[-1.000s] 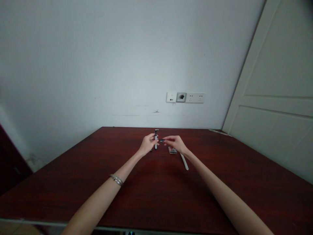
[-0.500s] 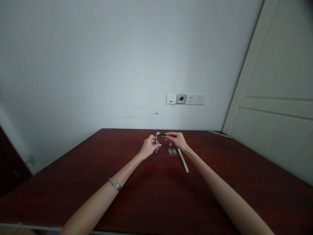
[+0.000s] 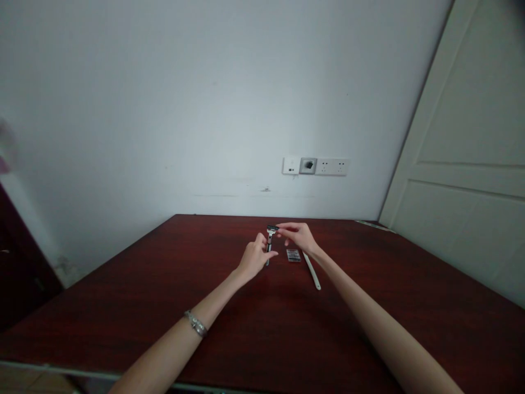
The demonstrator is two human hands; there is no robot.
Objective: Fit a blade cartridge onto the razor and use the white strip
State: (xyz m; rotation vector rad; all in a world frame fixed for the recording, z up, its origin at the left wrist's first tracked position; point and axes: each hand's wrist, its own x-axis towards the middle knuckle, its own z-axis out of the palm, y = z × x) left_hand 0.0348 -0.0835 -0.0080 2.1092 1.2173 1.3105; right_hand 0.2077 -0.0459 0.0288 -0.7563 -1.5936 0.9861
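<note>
My left hand [image 3: 255, 255] holds a razor handle [image 3: 269, 241], silver and black, upright between thumb and fingers above the table. At the handle's top sits a black razor blade cartridge [image 3: 272, 227], lying crosswise so the two form a T. My right hand [image 3: 298, 237] pinches the right end of the cartridge between thumb and fingertips. Whether the cartridge is locked onto the handle I cannot tell. Just below my right hand, a small clear plastic case [image 3: 293, 255] with dark contents lies on the table.
A long pale stick [image 3: 312, 272] with a hole in its near end lies beside the case, its far end hidden by my right hand. The dark red wooden table [image 3: 254, 328] reaches to a white wall with sockets [image 3: 332, 166]. A white panelled door [image 3: 463, 164] stands on the right.
The razor handle has turned and dropped a little, so its T-shaped head now faces me. The cartridge, which stuck out to the right, now lies across the handle's top.
</note>
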